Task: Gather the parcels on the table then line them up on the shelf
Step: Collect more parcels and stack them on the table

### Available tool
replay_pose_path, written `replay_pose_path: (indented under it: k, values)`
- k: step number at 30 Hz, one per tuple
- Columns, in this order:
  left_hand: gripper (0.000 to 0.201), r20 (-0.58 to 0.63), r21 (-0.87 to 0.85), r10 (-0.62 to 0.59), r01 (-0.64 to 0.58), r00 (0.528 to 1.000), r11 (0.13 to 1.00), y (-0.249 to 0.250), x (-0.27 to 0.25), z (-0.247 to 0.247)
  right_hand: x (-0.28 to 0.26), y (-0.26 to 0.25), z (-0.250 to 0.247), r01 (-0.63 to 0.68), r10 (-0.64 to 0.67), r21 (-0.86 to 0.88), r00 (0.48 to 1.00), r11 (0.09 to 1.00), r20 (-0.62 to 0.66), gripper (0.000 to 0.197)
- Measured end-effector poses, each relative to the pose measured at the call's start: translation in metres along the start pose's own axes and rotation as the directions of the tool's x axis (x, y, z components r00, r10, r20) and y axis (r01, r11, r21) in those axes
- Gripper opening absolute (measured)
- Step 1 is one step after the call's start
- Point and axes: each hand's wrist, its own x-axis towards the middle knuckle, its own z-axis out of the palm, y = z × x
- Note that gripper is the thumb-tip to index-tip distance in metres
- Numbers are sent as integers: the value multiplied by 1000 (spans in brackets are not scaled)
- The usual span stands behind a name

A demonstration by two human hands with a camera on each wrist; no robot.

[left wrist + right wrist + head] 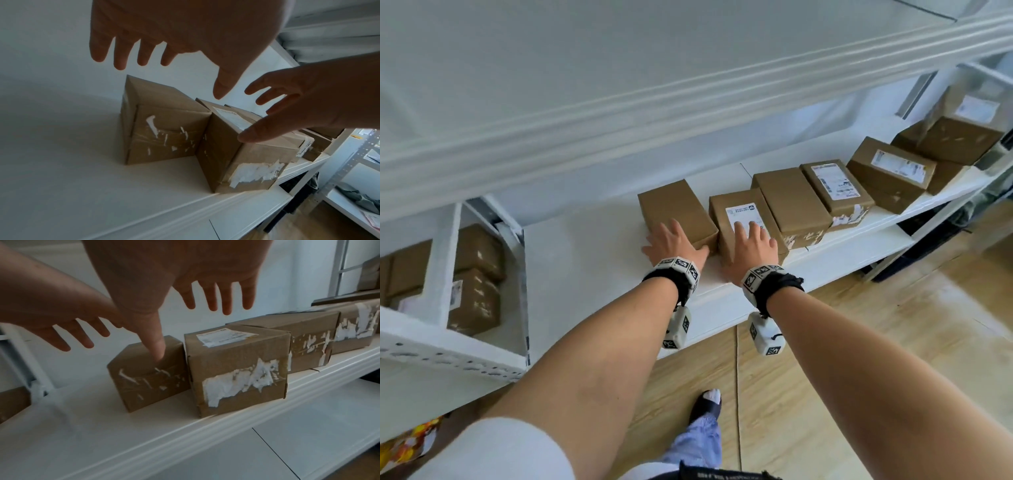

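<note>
Two brown cardboard parcels stand side by side on the white shelf (585, 260). The plain parcel (674, 205) is on the left and the parcel with a white label (739, 219) sits against its right side. My left hand (673, 241) is spread open over the plain parcel's near end (164, 133). My right hand (753, 240) is spread open over the labelled parcel (236, 369). In both wrist views the fingers (121, 53) are straight and raised a little above the box tops, and neither hand holds anything. The labelled parcel (246, 162) juts nearer the shelf's front edge than the plain one (148, 382).
More brown parcels (796, 202) continue the row to the right, ending in a stacked pair (959, 137). A white upright post (441, 260) separates a left bay holding other parcels (476, 277). Another shelf board (688, 85) hangs overhead and a lower one (859, 246) lies below.
</note>
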Motion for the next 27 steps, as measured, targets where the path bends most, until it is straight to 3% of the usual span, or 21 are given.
replay_pose_path:
  k: [9, 13, 18, 21, 27]
  values:
    - [102, 104, -21, -91, 93, 990, 995, 53, 76, -5, 78, 23, 1, -199, 193, 39, 973, 979, 126, 109]
    - [98, 140, 22, -123, 122, 982, 992, 67, 91, -1, 92, 24, 4, -217, 206, 37, 959, 975, 194, 119]
    - [70, 183, -40, -123, 132, 975, 990, 73, 84, -10, 98, 18, 2, -200, 200, -24, 953, 979, 226, 124]
    - [64, 116, 18, -136, 135, 984, 991, 63, 86, -3, 99, 16, 2, -192, 193, -26, 950, 981, 245, 126]
    - [100, 153, 63, -266, 259, 952, 964, 46, 96, 12, 92, 11, 6, -172, 177, -40, 963, 984, 203, 123]
